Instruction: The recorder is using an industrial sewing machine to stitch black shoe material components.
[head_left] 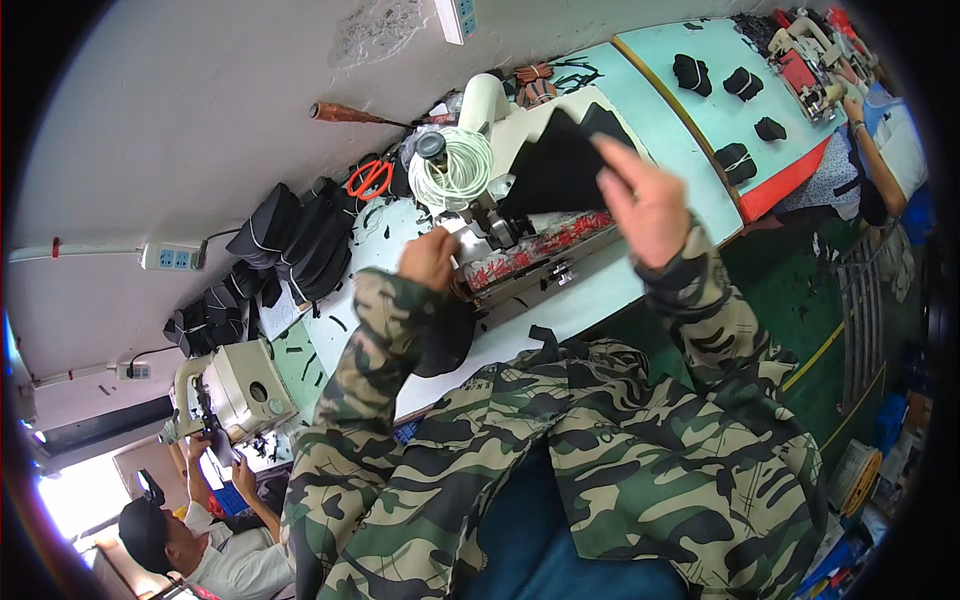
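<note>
A sewing machine with a pale arm (pixel 484 105) and a red-speckled bed (pixel 535 248) stands on the table before me. A black piece of cloth (pixel 560 170) lies across the far side of the bed, with its pointed corners turned away from me. At its right edge my right hand (pixel 648 205) has the cloth between fingers and thumb. My left hand (pixel 428 258) is closed at the left end of the machine, beside the presser area (pixel 498 225); what its fingers hold is hidden. Below that hand hangs another black piece (pixel 447 340).
A coil of white cord (pixel 452 170) sits on the machine, near red-handled scissors (pixel 370 180) and a wooden-handled tool (pixel 345 113). Bundled black pieces (pixel 300 235) are piled left. More bundles (pixel 692 75) lie right. Co-workers sit at machines on both sides; one person (pixel 205 550) is lower left.
</note>
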